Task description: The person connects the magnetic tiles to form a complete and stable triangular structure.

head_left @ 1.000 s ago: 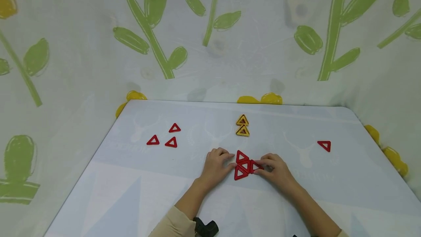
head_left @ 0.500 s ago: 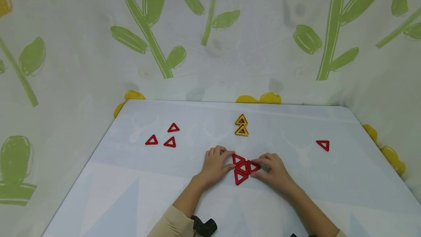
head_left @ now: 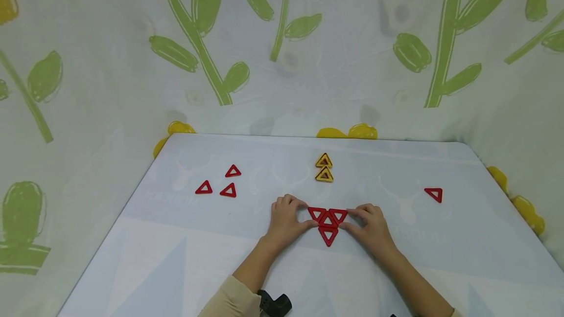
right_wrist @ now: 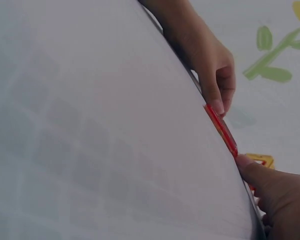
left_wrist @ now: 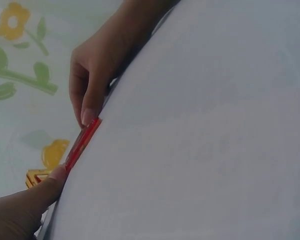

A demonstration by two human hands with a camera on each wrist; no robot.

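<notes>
In the head view, several red triangle tiles lie edge to edge on the table, forming one larger triangle that points toward the person. Its middle tile (head_left: 328, 219) points away. My left hand (head_left: 286, 219) holds the upper-left red triangle tile (head_left: 314, 211) between thumb and index finger at its outer corners. Opposite it, my right hand (head_left: 371, 229) pinches the upper-right red triangle tile (head_left: 342, 212) likewise. The bottom red triangle tile (head_left: 328, 241) is untouched. Both wrist views show the red tiles (left_wrist: 82, 142) edge-on, flat between the two hands.
Farther back stand two yellow triangles (head_left: 324, 175) with dark centres, one behind the other. Three loose red triangles (head_left: 228, 190) lie at the left, and a single red triangle (head_left: 434, 194) at the right. A flower-patterned curtain (head_left: 282, 101) rises behind the table's far edge.
The joined red tiles have turned counterclockwise, so the bottom tile now points toward the person. The left thumb and index finger have come onto the tiles. The loose pieces stay put.
</notes>
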